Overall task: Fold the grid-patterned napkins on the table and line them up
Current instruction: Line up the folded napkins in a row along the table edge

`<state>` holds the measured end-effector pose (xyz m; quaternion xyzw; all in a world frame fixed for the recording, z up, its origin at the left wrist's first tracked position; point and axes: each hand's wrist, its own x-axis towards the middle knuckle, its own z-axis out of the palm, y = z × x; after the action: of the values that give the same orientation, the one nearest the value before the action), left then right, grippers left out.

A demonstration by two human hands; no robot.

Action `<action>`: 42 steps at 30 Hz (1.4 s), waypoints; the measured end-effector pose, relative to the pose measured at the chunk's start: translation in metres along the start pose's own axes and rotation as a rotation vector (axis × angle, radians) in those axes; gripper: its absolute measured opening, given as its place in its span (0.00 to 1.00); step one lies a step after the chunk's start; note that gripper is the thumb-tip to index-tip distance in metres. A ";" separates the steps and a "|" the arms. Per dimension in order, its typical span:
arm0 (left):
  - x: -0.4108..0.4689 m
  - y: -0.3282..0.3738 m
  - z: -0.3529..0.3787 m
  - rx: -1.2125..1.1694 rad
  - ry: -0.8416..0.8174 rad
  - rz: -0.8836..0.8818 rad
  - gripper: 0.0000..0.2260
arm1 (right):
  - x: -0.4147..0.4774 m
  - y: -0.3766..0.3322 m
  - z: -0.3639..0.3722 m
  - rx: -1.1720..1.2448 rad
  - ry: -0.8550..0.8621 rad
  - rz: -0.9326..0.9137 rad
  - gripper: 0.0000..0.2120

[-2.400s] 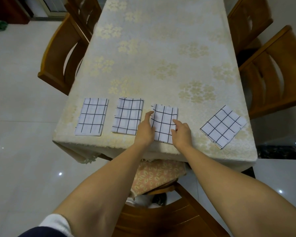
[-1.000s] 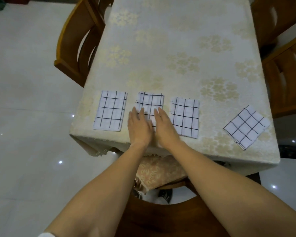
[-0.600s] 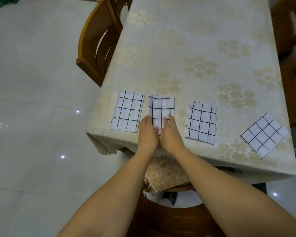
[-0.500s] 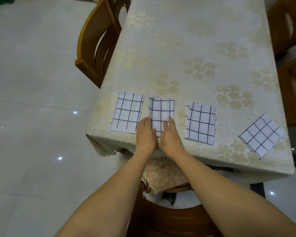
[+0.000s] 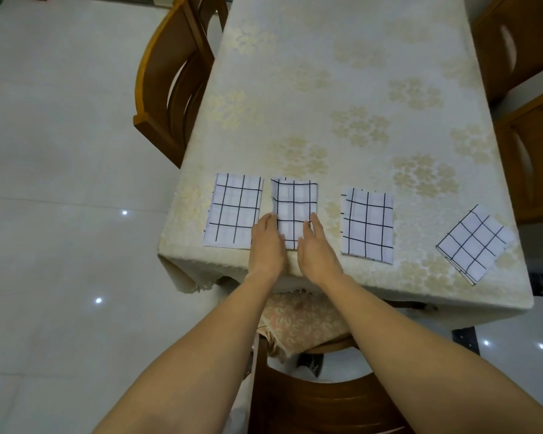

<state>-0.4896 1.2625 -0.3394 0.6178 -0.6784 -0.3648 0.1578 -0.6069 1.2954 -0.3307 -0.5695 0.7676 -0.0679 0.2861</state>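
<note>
Second napkin point(image 5: 295, 211): folded, lying lengthwise away from the person, near the front edge of the tabletop point(image 5: 342, 89). Its top layer shows a slight ripple along the left side.

Left hand point(image 5: 265, 242) and right hand point(image 5: 317, 245) flank its near end, fingers straight and laid along the two long edges. Neither grip is closed on anything; this is flat pressing and nudging, not pinching. The left hand also overlaps the near right corner of the first napkin point(image 5: 234, 211).

Change: a couple of seconds back both hands were on the third napkin point(image 5: 367, 225). They have since moved over to the second, lain flat on it side by side, and now parted to its edges. The second napkin now sits just beside the first, with a wider gap to the third.

Reading: this is squaring up, not folding. Three napkins lie roughly parallel in a row, though spacing is uneven.

Fourth napkin point(image 5: 475, 242): folded but turned at an angle, well apart near the right edge of the tabletop. Probably the main piece left to line up.

Around: wooden chairs on both sides point(image 5: 170, 83), a cushioned chair point(image 5: 304, 321) under the near edge.
</note>
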 end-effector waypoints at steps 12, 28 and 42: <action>0.000 0.056 0.056 0.384 -0.266 0.439 0.27 | -0.008 0.116 -0.041 -0.011 0.081 0.387 0.29; 0.007 0.056 0.065 0.587 -0.284 0.384 0.28 | -0.002 0.115 -0.062 0.108 0.107 0.198 0.25; 0.010 0.099 0.107 0.386 -0.256 0.085 0.36 | -0.042 0.308 -0.104 -0.022 0.267 0.453 0.28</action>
<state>-0.6341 1.2823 -0.3463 0.5561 -0.7754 -0.2969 -0.0355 -0.9098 1.4161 -0.3620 -0.3722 0.9071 -0.0684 0.1842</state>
